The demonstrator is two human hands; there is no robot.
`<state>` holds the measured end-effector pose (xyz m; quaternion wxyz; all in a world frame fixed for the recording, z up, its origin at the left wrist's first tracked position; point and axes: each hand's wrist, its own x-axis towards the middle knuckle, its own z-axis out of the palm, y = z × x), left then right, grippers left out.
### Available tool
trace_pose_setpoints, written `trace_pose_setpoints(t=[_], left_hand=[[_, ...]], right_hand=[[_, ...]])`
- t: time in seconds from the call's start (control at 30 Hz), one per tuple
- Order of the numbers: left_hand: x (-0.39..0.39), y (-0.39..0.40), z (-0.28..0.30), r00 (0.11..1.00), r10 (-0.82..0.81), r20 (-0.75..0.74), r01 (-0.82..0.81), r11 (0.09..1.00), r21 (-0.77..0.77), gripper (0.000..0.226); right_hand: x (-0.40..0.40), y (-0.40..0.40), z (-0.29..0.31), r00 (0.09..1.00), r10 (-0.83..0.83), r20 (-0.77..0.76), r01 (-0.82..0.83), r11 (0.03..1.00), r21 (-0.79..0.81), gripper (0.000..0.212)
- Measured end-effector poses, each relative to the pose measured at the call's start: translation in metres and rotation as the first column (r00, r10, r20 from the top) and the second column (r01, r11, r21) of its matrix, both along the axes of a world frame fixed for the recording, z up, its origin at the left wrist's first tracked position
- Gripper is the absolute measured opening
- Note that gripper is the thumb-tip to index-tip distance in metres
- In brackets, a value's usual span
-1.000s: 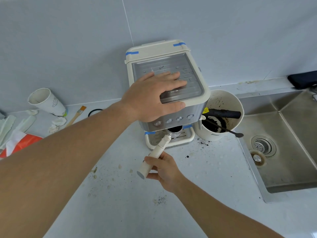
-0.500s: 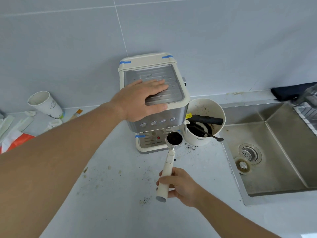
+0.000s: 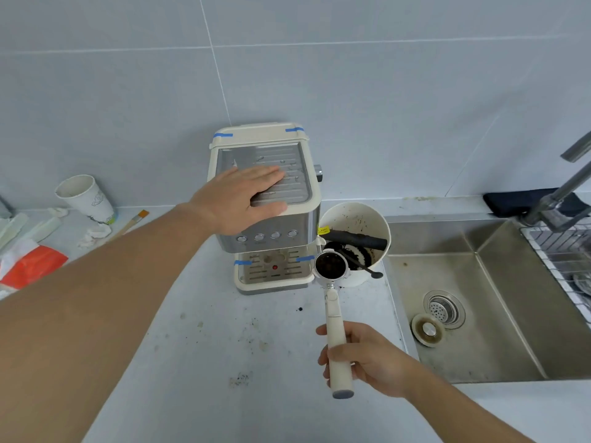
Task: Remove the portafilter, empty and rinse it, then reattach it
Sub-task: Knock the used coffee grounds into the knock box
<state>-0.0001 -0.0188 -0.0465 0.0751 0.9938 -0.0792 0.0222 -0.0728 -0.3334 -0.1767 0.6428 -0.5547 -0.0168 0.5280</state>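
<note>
The portafilter [image 3: 331, 266] is out of the cream espresso machine [image 3: 307, 199] and held level above the counter. Its metal basket holds dark coffee grounds. My right hand [image 3: 367, 359] is shut on its cream handle near the end cap. The basket hovers just in front of a white bucket [image 3: 355, 215] with coffee grounds, a black bar and a spoon inside. My left hand [image 3: 243, 199] lies flat, palm down, on the machine's metal top tray, holding nothing.
A steel sink [image 3: 473, 302] lies to the right, with a drain strainer, a loose plug [image 3: 428, 329] and a faucet [image 3: 563, 193] above. At far left stand a paper cup [image 3: 84, 198], a brush, tissues and an orange packet. Coffee specks dot the counter.
My right hand pulled the portafilter out from under the machine's brew head and moved it right, toward the bucket. My left hand stayed pressed on the machine's top.
</note>
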Motion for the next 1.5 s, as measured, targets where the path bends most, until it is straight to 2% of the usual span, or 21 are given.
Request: trace_pose_setpoints(t=[0.27, 0.4, 0.6, 0.9, 1.03, 1.1, 1.2, 1.5], left_hand=[[0.003, -0.014, 0.008, 0.998, 0.047, 0.044, -0.046, 0.998, -0.037, 0.072], [0.012, -0.029, 0.016, 0.991, 0.127, 0.037, -0.123, 0.987, -0.099, 0.068], [0.017, -0.032, 0.003, 0.982, 0.181, 0.053, -0.169, 0.968, -0.184, 0.066], [0.016, -0.028, -0.003, 0.974, 0.215, 0.075, -0.193, 0.953, -0.235, 0.057], [0.018, -0.026, -0.004, 0.975, 0.212, 0.069, -0.191, 0.955, -0.229, 0.057], [0.018, -0.025, -0.005, 0.975, 0.214, 0.065, -0.193, 0.952, -0.236, 0.059], [0.017, -0.025, -0.005, 0.974, 0.216, 0.075, -0.19, 0.947, -0.259, 0.059], [0.016, -0.026, -0.003, 0.972, 0.227, 0.066, -0.2, 0.938, -0.283, 0.062]], right_hand=[[0.025, -0.041, 0.032, 0.997, -0.077, 0.023, 0.075, 0.994, 0.075, 0.063], [0.043, -0.054, 0.05, 0.985, -0.167, 0.039, 0.161, 0.98, 0.113, 0.056], [0.072, -0.067, 0.059, 0.971, -0.215, 0.1, 0.203, 0.972, 0.118, 0.047], [0.101, -0.074, 0.044, 0.959, -0.279, 0.048, 0.271, 0.954, 0.13, 0.05], [0.112, -0.075, 0.04, 0.946, -0.325, 0.0, 0.322, 0.938, 0.13, 0.044], [0.117, -0.076, 0.037, 0.94, -0.341, -0.015, 0.34, 0.934, 0.113, 0.032], [0.124, -0.078, 0.031, 0.943, -0.331, 0.037, 0.327, 0.94, 0.095, 0.02], [0.138, -0.079, 0.011, 0.895, -0.35, 0.278, 0.363, 0.932, 0.006, 0.034]])
